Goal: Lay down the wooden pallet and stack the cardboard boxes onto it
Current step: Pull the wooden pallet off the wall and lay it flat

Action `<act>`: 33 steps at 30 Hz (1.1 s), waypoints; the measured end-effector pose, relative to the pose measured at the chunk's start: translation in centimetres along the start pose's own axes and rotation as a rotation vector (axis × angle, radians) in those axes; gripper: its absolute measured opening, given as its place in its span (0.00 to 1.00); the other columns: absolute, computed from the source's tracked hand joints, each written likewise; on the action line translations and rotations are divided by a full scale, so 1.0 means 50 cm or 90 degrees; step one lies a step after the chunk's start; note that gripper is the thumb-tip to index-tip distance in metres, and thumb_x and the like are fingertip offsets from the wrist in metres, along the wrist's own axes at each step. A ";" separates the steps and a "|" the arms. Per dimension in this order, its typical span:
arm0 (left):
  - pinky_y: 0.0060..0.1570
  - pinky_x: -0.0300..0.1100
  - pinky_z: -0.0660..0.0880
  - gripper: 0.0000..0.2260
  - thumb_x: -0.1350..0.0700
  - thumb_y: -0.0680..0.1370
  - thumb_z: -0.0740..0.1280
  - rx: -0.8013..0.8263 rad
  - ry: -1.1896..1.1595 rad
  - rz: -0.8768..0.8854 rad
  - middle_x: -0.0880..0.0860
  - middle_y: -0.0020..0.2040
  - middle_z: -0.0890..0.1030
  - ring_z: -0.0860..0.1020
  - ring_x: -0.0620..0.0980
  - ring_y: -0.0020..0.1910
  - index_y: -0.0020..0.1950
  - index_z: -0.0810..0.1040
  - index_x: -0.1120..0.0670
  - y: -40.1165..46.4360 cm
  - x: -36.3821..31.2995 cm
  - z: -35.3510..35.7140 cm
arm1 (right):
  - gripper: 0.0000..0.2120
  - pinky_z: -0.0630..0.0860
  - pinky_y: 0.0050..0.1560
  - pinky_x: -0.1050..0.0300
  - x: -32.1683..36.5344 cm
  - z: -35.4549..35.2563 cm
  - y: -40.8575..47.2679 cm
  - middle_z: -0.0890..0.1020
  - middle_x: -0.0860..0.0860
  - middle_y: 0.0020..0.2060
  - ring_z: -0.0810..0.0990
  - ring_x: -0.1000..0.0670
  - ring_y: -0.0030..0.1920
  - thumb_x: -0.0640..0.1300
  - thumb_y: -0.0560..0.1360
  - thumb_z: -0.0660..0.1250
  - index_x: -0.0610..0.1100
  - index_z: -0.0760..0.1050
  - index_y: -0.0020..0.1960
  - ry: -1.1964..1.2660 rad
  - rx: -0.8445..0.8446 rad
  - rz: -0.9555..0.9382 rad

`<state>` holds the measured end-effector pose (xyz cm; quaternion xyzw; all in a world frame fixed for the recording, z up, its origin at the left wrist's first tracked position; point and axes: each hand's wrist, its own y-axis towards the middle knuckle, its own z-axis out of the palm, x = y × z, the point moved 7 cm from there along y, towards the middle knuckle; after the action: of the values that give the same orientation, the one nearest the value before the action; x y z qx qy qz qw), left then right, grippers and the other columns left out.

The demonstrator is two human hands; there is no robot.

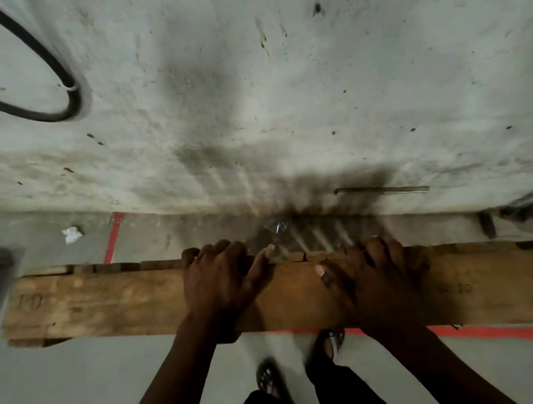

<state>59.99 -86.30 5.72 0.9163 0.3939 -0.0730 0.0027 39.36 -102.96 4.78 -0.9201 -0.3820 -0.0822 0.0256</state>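
Observation:
The wooden pallet stands on its edge against a grey wall, seen from above as a long brown board across the frame. My left hand grips its top edge near the middle, fingers curled over the far side. My right hand grips the same edge just to the right, thumb pointing left along the board. No cardboard boxes are in view. The picture is blurred by motion.
A rough grey wall fills the upper frame, with a black cable loop at the upper left. Red tape lines mark the grey floor. A crumpled white scrap lies by the wall. My sandalled feet stand just behind the pallet.

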 end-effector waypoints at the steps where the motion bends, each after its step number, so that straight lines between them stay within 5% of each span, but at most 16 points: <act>1: 0.55 0.50 0.67 0.30 0.24 0.78 0.50 0.013 0.007 -0.004 0.43 0.40 0.81 0.80 0.47 0.42 0.40 0.78 0.45 -0.008 0.000 0.002 | 0.31 0.68 0.64 0.32 0.001 0.002 -0.015 0.77 0.47 0.58 0.73 0.37 0.63 0.73 0.76 0.55 0.51 0.80 0.60 0.002 0.004 0.004; 6: 0.53 0.48 0.79 0.37 0.17 0.67 0.52 0.275 -0.014 -0.033 0.48 0.40 0.81 0.82 0.51 0.41 0.41 0.79 0.49 -0.012 0.011 0.035 | 0.33 0.59 0.67 0.32 0.006 0.013 -0.110 0.77 0.47 0.59 0.73 0.38 0.62 0.75 0.74 0.54 0.50 0.80 0.58 -0.063 -0.002 0.021; 11: 0.61 0.51 0.77 0.39 0.23 0.71 0.63 0.598 -0.094 -0.040 0.56 0.67 0.80 0.80 0.57 0.59 0.68 0.80 0.51 -0.076 0.001 0.147 | 0.33 0.57 0.68 0.29 0.010 0.018 -0.226 0.79 0.45 0.59 0.74 0.38 0.62 0.75 0.74 0.56 0.50 0.82 0.59 -0.092 -0.018 0.036; 14: 0.55 0.47 0.76 0.33 0.34 0.78 0.69 0.743 -0.233 -0.138 0.59 0.68 0.80 0.81 0.55 0.48 0.74 0.74 0.54 -0.161 -0.006 0.184 | 0.36 0.57 0.68 0.30 0.008 0.035 -0.302 0.78 0.47 0.60 0.73 0.38 0.64 0.76 0.75 0.50 0.54 0.80 0.64 -0.111 0.038 0.051; 16: 0.56 0.49 0.77 0.36 0.37 0.76 0.73 0.759 -0.254 -0.204 0.60 0.65 0.79 0.80 0.56 0.45 0.77 0.70 0.54 -0.211 0.002 0.201 | 0.36 0.56 0.69 0.31 0.002 0.051 -0.354 0.78 0.46 0.59 0.73 0.39 0.64 0.76 0.75 0.49 0.54 0.80 0.64 -0.096 0.068 0.062; 19: 0.65 0.52 0.77 0.39 0.38 0.68 0.79 0.741 -0.241 -0.274 0.58 0.58 0.78 0.81 0.58 0.55 0.73 0.72 0.55 -0.290 0.028 0.244 | 0.35 0.57 0.69 0.30 -0.005 0.080 -0.444 0.78 0.46 0.59 0.73 0.39 0.64 0.76 0.76 0.48 0.54 0.79 0.63 -0.077 0.114 0.069; 23: 0.64 0.51 0.77 0.37 0.37 0.65 0.81 0.701 -0.190 -0.280 0.55 0.60 0.79 0.79 0.54 0.56 0.68 0.74 0.52 -0.392 0.045 0.289 | 0.39 0.69 0.67 0.37 -0.047 0.064 -0.502 0.81 0.53 0.56 0.76 0.44 0.64 0.77 0.75 0.38 0.58 0.81 0.56 0.032 0.161 0.100; 26: 0.60 0.48 0.77 0.32 0.36 0.67 0.80 0.685 -0.155 -0.293 0.53 0.55 0.78 0.78 0.51 0.53 0.61 0.75 0.54 -0.484 0.054 0.331 | 0.33 0.78 0.58 0.48 -0.122 0.047 -0.497 0.84 0.50 0.56 0.80 0.47 0.57 0.75 0.77 0.51 0.54 0.80 0.62 0.103 0.147 0.221; 30: 0.53 0.42 0.72 0.42 0.35 0.66 0.80 0.661 -0.155 -0.272 0.52 0.59 0.74 0.74 0.50 0.58 0.73 0.71 0.54 -0.583 0.052 0.371 | 0.43 0.77 0.62 0.49 -0.184 0.188 -0.531 0.79 0.45 0.67 0.80 0.43 0.63 0.76 0.71 0.64 0.45 0.73 0.72 0.126 0.457 0.330; 33: 0.57 0.42 0.70 0.47 0.36 0.67 0.80 0.639 -0.150 -0.285 0.56 0.72 0.72 0.73 0.54 0.68 0.78 0.67 0.55 -0.656 0.047 0.397 | 0.50 0.77 0.53 0.51 -0.195 0.302 -0.632 0.78 0.45 0.66 0.78 0.45 0.56 0.75 0.63 0.74 0.44 0.67 0.73 0.170 0.586 0.370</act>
<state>35.30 -63.23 -12.54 0.6849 0.4925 -0.3522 -0.4054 12.24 -85.77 -12.27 -0.8629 -0.1026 -0.0126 0.4947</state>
